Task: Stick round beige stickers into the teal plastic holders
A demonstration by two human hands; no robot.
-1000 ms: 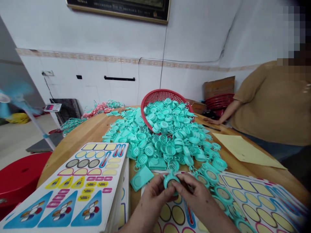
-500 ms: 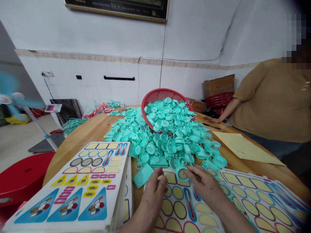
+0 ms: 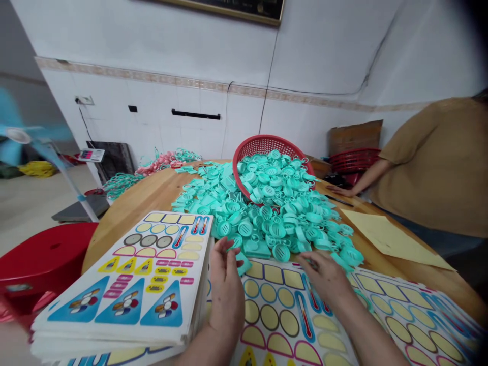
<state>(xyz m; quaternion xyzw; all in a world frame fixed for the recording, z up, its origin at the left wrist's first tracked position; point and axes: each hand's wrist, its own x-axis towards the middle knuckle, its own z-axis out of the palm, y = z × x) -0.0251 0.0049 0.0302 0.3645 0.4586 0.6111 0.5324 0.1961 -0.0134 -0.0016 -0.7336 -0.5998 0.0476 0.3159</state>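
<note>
My left hand point(image 3: 224, 284) is raised beside the stack of sticker sheets, its fingers extended and apart. Behind its fingertips lies a flat teal square piece point(image 3: 244, 265), partly hidden. My right hand point(image 3: 324, 272) hovers over the top edge of a peeled sticker sheet point(image 3: 280, 274), fingers loosely bent, with no piece visible in them. Close to its fingertips is a round slotted teal piece point(image 3: 281, 252) at the front of a big heap of teal plastic pieces point(image 3: 263, 223). Many yellow backing shapes show on the sheet between my hands.
A thick stack of sticker sheets point(image 3: 125, 274) lies left. Another sheet point(image 3: 404, 310) is at right. A tilted red basket point(image 3: 244, 147) spills teal pieces. Yellow paper point(image 3: 392, 239) and a pen point(image 3: 339, 200) lie near a person in a brown shirt point(image 3: 434, 168). A red stool point(image 3: 41, 259) stands left.
The round teal piece has left my right hand's fingers. My left hand has moved left with its fingers opened out. The view has shifted slightly left.
</note>
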